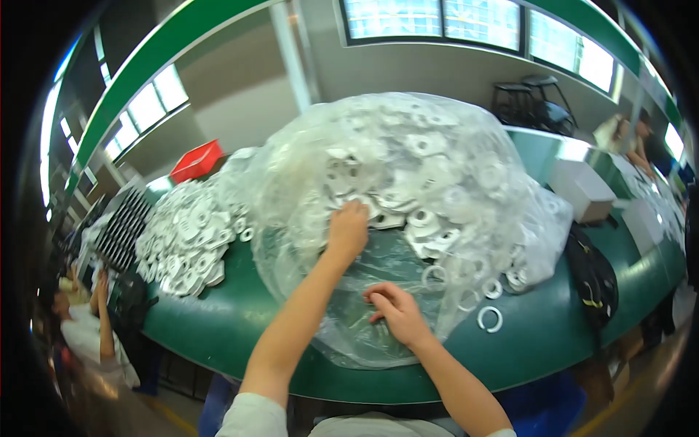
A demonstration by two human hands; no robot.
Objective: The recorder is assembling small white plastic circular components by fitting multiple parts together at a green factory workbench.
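The left hand [349, 226] is resting at the near edge of the white parts [426, 146] heaped in the clear bag [291, 211], its fingers bending down against them; whether they are closing on a part, I cannot tell. The right hand [395, 312] is hovering lower and to the right, loosely curling with a gap between thumb and fingers, and no part is showing in it; whether it is touching the film below, I cannot tell. The bag is spreading over the middle of the green counter [196, 328], its film wrinkling around the heap and lying nearly flat toward the person. Many of the parts are showing round holes, and some rings are lying at the heap's right side. One white ring [490, 319] is lying on the counter just beside the bag. To the left, a loose pile [191, 229] of similar parts is sitting near the bag, with a red bin [196, 161] standing behind it and a black rack [124, 229] beyond its left side. To the right, a white box [581, 191] and a black bag [593, 280] are sitting near the clear bag. Stools [535, 102] are standing by the far wall, under the windows [437, 18]. A co-worker [87, 339] is showing at the far left, and another person [619, 138] at the far right.
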